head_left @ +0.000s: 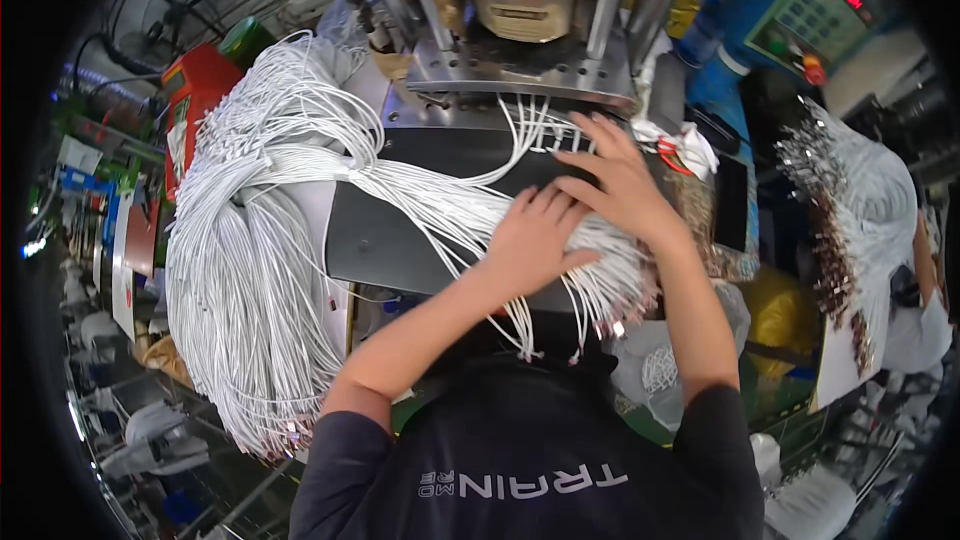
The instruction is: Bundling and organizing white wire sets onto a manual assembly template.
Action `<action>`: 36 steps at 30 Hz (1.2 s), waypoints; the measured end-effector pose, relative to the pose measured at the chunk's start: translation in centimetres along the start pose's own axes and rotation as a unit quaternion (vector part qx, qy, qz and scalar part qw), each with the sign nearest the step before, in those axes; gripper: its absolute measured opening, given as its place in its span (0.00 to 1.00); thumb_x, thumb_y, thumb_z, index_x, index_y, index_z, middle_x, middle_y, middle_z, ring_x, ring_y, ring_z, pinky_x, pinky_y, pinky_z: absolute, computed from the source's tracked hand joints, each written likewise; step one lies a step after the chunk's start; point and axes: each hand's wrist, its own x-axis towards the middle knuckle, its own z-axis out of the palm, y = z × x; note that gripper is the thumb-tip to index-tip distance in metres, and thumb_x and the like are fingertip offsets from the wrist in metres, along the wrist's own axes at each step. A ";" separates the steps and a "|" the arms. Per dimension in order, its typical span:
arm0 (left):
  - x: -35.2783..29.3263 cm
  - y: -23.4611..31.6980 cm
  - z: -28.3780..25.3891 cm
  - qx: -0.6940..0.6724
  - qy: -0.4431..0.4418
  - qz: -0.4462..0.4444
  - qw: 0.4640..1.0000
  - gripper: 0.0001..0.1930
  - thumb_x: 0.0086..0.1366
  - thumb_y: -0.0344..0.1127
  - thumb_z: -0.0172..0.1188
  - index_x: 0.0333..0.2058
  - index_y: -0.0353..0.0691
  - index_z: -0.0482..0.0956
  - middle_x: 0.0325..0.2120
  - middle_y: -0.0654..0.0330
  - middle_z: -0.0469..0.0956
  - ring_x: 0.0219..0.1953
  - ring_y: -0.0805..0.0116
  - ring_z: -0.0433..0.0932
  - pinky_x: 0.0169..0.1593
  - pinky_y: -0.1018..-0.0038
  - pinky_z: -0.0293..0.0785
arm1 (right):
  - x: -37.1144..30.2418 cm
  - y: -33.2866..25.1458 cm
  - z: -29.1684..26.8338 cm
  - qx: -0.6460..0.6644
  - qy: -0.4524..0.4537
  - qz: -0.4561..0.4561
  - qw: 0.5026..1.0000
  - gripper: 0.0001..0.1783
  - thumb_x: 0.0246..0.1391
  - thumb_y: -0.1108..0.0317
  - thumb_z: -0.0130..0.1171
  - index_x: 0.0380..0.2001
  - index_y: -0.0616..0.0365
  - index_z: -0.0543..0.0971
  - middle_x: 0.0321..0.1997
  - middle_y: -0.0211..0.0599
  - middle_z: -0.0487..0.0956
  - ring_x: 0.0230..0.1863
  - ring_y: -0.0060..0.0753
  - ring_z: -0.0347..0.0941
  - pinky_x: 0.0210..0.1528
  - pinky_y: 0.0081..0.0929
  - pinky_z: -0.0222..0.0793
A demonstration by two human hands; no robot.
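A bundle of thin white cables (430,195) runs from the left across a dark work plate (385,240) in front of a metal press (520,75). My left hand (535,240) lies palm down on the loose end of this bundle, its fingers stretched out. Just beyond it, my right hand (620,180) has its fingers spread by several white cable ends (545,130) at the press's front edge. Whether its fingertips touch those ends, I cannot tell. Reddish and metallic tips show on the bundle's near right end, below my hands.
A large heap of white cables (250,310) hangs over the left side, beside a red machine (195,90). Red-handled scissors (670,155) lie right of the press. A control panel (825,15) stands at the far right, above another cable bundle (865,210).
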 end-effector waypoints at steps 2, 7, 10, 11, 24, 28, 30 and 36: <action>0.2 -1.0 0.1 -0.007 -0.028 0.020 0.999 0.41 0.64 0.67 0.55 0.64 0.40 0.69 0.66 0.50 0.66 0.70 0.52 0.61 0.69 0.50 0.56 | 1.2 0.9 1.3 -0.072 0.017 -0.025 0.997 0.15 0.61 0.62 0.59 0.46 0.56 0.85 0.66 0.42 0.73 0.65 0.44 0.69 0.66 0.37 0.60; -1.2 -7.1 -7.2 -0.125 -0.155 -0.045 0.979 0.36 0.62 0.55 0.65 0.63 0.38 0.70 0.67 0.48 0.65 0.67 0.48 0.65 0.69 0.58 0.61 | -8.9 3.0 -4.4 0.238 0.296 0.234 0.895 0.15 0.64 0.61 0.50 0.36 0.59 0.81 0.39 0.38 0.84 0.38 0.35 0.79 0.42 0.32 0.75; -2.3 -12.0 -11.9 -0.069 -0.197 -0.023 0.978 0.30 0.60 0.48 0.69 0.57 0.41 0.77 0.61 0.48 0.72 0.63 0.49 0.70 0.65 0.61 0.66 | -23.4 6.1 -7.2 0.268 0.689 0.417 0.529 0.15 0.65 0.59 0.46 0.26 0.53 0.74 0.24 0.29 0.75 0.26 0.27 0.72 0.34 0.28 0.74; -2.6 -13.3 -12.2 0.010 -0.205 -0.065 0.977 0.27 0.60 0.47 0.70 0.55 0.41 0.79 0.56 0.49 0.77 0.59 0.49 0.74 0.62 0.61 0.69 | -28.7 6.8 -6.0 0.233 0.720 0.437 0.486 0.16 0.65 0.58 0.47 0.26 0.55 0.75 0.25 0.29 0.76 0.27 0.29 0.73 0.34 0.31 0.73; -1.6 -9.8 -12.3 -0.219 -0.142 -0.149 0.954 0.17 0.58 0.39 0.66 0.44 0.36 0.80 0.28 0.57 0.81 0.31 0.69 0.78 0.39 0.70 0.73 | -24.6 1.6 -1.5 0.101 0.405 0.351 0.838 0.15 0.59 0.73 0.61 0.50 0.62 0.78 0.44 0.36 0.76 0.41 0.27 0.72 0.47 0.25 0.71; 0.8 -4.8 -8.9 -0.081 -0.151 0.000 0.985 0.15 0.57 0.38 0.66 0.42 0.36 0.79 0.25 0.61 0.78 0.31 0.76 0.76 0.36 0.72 0.72 | -7.7 -7.0 -4.0 0.080 0.142 0.079 0.984 0.39 0.41 0.63 0.73 0.59 0.57 0.74 0.56 0.47 0.77 0.59 0.50 0.71 0.63 0.42 0.66; 1.6 -5.9 -9.2 -0.273 -0.087 -0.044 0.957 0.14 0.63 0.39 0.65 0.42 0.35 0.79 0.23 0.55 0.74 0.28 0.70 0.75 0.35 0.72 0.72 | -1.8 -9.5 -4.2 0.065 0.132 0.037 0.988 0.38 0.40 0.61 0.74 0.58 0.57 0.75 0.53 0.46 0.79 0.57 0.51 0.73 0.61 0.43 0.68; -0.1 -10.4 -12.6 -0.474 0.076 -0.134 0.867 0.14 0.67 0.40 0.63 0.43 0.35 0.78 0.24 0.56 0.75 0.28 0.70 0.73 0.36 0.72 0.71 | 3.7 -6.1 -9.2 -0.099 0.070 -0.003 0.993 0.36 0.46 0.57 0.73 0.59 0.50 0.73 0.45 0.37 0.83 0.47 0.47 0.79 0.53 0.50 0.68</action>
